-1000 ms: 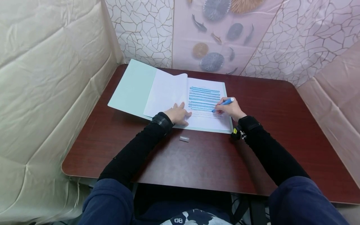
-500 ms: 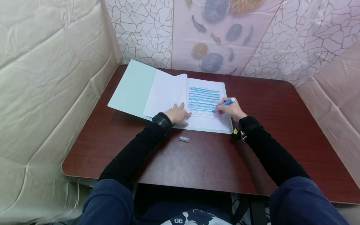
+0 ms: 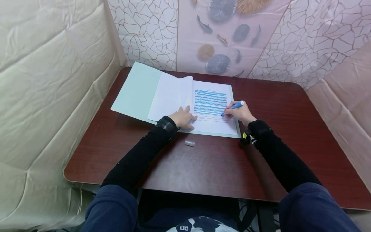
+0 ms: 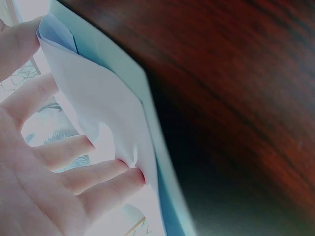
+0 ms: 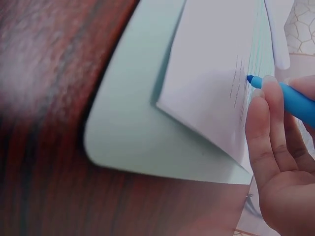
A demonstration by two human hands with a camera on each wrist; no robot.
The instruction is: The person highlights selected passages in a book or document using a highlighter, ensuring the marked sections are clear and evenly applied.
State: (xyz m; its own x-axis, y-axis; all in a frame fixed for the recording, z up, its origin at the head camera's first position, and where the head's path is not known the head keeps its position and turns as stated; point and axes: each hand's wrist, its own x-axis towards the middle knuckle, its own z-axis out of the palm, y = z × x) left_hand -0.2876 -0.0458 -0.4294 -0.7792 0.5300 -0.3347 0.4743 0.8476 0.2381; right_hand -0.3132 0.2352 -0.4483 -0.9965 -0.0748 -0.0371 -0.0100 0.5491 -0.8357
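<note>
A pale green folder point(image 3: 136, 90) lies open on the table with white sheets inside. On its right-hand page point(image 3: 214, 125), most printed lines carry blue highlighting, with a few plain lines below. My right hand point(image 3: 240, 112) pinches a blue highlighter point(image 5: 295, 101); its dark blue tip is right at the text near the lowest highlighted line. My left hand point(image 3: 182, 118) rests with spread fingers near the fold, across the turned left-hand page point(image 3: 171, 93). In the left wrist view those straight fingers point(image 4: 110, 191) press on the paper, which bends slightly under them.
A small translucent cap point(image 3: 190, 143) lies on the dark red-brown table point(image 3: 214, 167) in front of the folder. A patterned backdrop point(image 3: 150, 32) stands behind the table. Pale quilted cloth point(image 3: 58, 80) hangs at the left side.
My right hand and the highlighter have shifted slightly to the right along the text line. The left hand, folder and cap have stayed put.
</note>
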